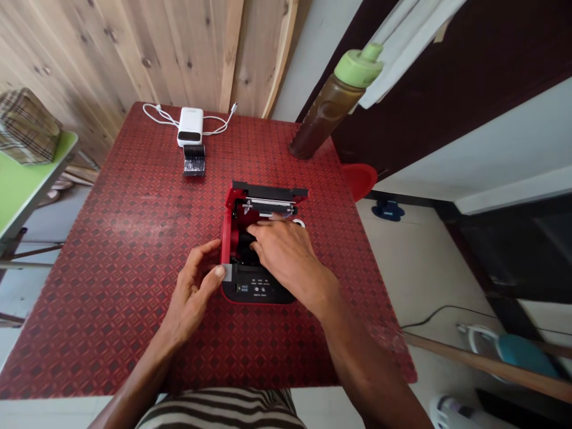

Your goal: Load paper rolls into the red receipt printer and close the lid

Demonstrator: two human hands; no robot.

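On the table stands a red and black label printer with its lid tipped up at the back. My left hand grips the printer's left side, fingers along the red wall and thumb over a pale grey strip at the front left corner. Reaching down into the compartment is my right hand, its fingers bent around a dark part inside. The fingertips are partly lost in the shadow, so what they hold cannot be made out. A white ring-shaped edge shows just beyond that hand.
Behind the printer lie a white power bank with a white cable and a small roll of black film. A brown bottle with a green lid stands at the back right. The table wears a red patterned cover.
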